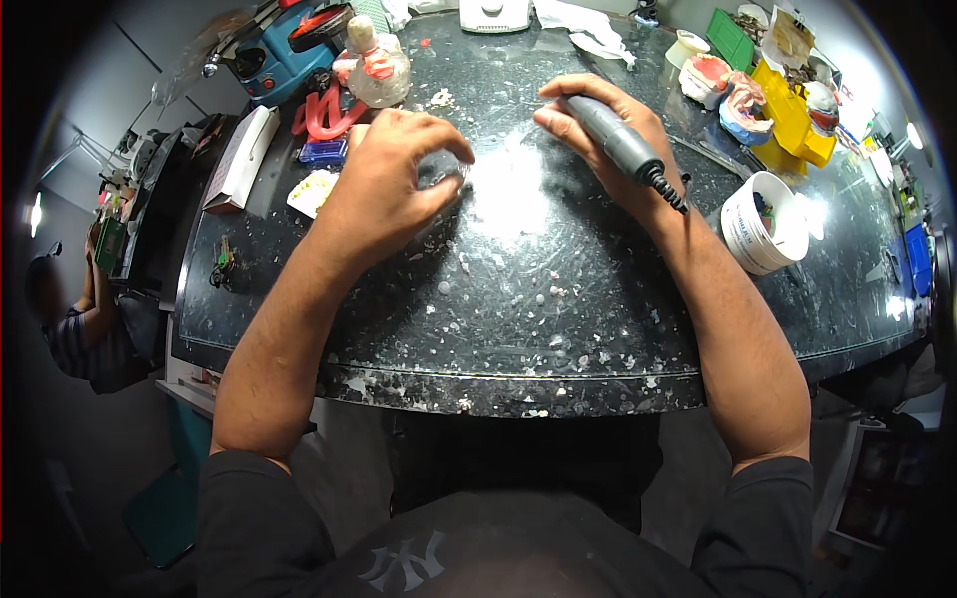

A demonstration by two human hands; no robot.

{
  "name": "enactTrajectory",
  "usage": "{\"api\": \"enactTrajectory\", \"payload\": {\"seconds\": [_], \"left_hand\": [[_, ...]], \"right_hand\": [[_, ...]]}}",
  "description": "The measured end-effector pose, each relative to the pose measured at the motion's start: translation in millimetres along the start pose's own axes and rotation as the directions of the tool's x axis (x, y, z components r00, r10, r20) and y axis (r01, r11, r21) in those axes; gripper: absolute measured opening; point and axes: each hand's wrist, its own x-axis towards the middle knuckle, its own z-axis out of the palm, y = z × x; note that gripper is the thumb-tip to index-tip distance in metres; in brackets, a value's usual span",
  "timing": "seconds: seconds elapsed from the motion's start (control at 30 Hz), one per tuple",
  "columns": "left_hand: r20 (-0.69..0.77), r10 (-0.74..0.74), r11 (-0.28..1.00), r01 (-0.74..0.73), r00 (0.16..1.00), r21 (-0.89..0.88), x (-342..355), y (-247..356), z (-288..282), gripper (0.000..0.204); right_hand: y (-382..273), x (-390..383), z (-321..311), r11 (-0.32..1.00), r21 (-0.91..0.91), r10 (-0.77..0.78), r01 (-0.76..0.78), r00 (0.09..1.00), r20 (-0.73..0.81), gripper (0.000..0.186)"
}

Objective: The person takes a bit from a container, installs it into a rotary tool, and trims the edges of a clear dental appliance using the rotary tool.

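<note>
My right hand grips a dark grey handpiece tool with a coiled cord, held over the worktop at right of centre. My left hand is left of centre, its fingers curved and its thumb apart from the index finger; I make out nothing clearly held. Beside it lie a small tray of pale material, a blue object and pink looped pieces. A white tub stands right of my right forearm. The speckled dark worktop spans beneath both hands.
Behind are a blue machine, a pale flask-shaped object, a white device, dental-like moulds and yellow bins. A long box lies at left. Another person works at a separate bench at far left.
</note>
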Motion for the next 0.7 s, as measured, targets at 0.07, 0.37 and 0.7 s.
{"api": "enactTrajectory", "payload": {"seconds": [0.07,0.37,0.7], "left_hand": [[-0.066,-0.094,0.930,0.064,0.993,-0.362,3.2,0.3,0.8,0.021],[-0.377,-0.143,0.754,-0.146,0.915,-0.641,0.8,13.0,0.3,0.026],[-0.196,-0.256,0.577,-0.013,0.946,-0.817,-4.6,19.7,1.9,0.027]], "right_hand": [[10.4,4.3,-3.4,0.997,0.045,-0.061,0.065,0.994,-0.088,0.026],[-43.0,-0.3,-9.3,0.883,0.426,-0.177,0.197,0.980,-0.086,0.030],[-43.2,-7.8,-0.9,0.913,0.352,-0.195,0.208,0.978,-0.073,0.035]]}}
